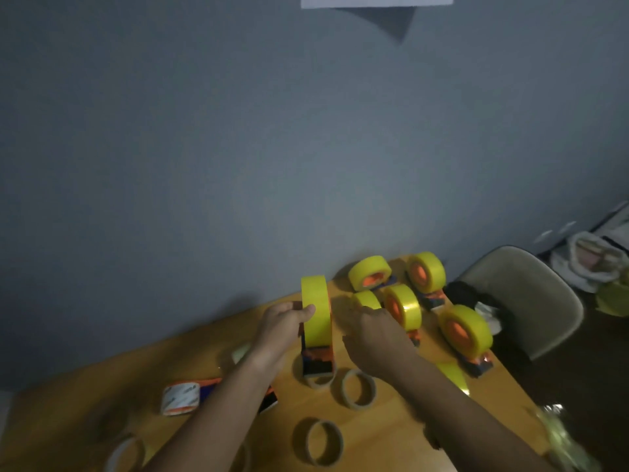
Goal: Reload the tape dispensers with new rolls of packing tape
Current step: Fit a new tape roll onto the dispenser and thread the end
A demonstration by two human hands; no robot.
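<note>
My left hand (284,318) grips a yellow tape roll (316,310) mounted on an orange and black dispenser (317,359), held upright above the wooden table (391,434). My right hand (371,335) hovers just right of that roll, back toward the camera, fingers reaching at another yellow roll (367,299); whether it holds that roll is hidden. Several loaded dispensers with yellow rolls stand at the back right (369,272) (427,270) (403,306) (466,330). An unloaded dispenser (183,396) lies on its side under my left forearm.
Empty cardboard tape cores lie near the front of the table (359,388) (323,442) (124,454). A beige chair (531,294) stands past the table's right edge. Crumpled clear wrapping (561,434) sits at the right corner. A grey wall rises behind the table.
</note>
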